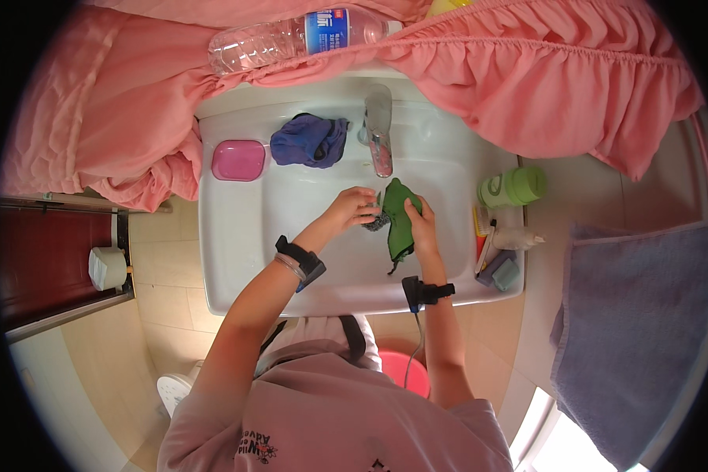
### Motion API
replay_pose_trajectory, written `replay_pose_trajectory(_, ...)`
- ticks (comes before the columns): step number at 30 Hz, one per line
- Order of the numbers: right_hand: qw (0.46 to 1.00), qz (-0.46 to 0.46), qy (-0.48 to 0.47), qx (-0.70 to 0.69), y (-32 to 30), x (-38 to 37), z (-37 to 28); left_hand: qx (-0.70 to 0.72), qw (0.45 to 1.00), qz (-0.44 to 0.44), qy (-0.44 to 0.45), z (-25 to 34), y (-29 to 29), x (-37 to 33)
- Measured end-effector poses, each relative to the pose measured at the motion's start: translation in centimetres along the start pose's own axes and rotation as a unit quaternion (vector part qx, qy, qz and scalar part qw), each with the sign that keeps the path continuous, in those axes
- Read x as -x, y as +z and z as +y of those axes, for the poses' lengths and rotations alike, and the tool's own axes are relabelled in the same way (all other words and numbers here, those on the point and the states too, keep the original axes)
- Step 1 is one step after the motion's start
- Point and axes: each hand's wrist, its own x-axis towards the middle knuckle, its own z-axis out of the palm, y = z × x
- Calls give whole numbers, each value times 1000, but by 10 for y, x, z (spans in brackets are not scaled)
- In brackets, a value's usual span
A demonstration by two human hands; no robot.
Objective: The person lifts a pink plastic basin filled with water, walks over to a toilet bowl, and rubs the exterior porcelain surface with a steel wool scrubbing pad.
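My right hand [422,226] grips a green fabric item [400,214] with pointed ends, a dark lower edge and a dark strap end; it looks like a folded cap, held over the white sink [334,271]. Just left of it, my left hand [355,208] is curled, with a dark grey bristly scrubber [376,223] at its fingertips, close to the green fabric. Part of the scrubber is hidden by the fingers. Behind both hands stands the metal faucet [380,130]. A crumpled blue-purple fabric item [311,140] with dark parts lies on the sink's back left ledge.
A pink soap dish [238,160] sits at the back left. On the right rim are a green bottle [513,187], a clear bottle [515,238] and a blue-grey small box [497,271]. Pink curtain [527,86] and a large plastic bottle [267,46] lie behind; a grey-blue towel [637,330] hangs right.
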Motion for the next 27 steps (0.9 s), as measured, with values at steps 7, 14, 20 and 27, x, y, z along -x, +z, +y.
replay_pose_trajectory(7,984,-25,83,-153,25,-7,12,43,998,53,1,-32,-26,0)
replay_pose_trajectory(14,1000,4,11,17,20,-12,22,98,993,26,68,-20,-4,-1)
replay_pose_trajectory(20,978,4,-49,204,21,-7,14,24,998,28,58,-16,7,-15)
replay_pose_trajectory(27,969,-14,-61,239,15,-7,22,-29,998,-14,53,-6,27,-9)
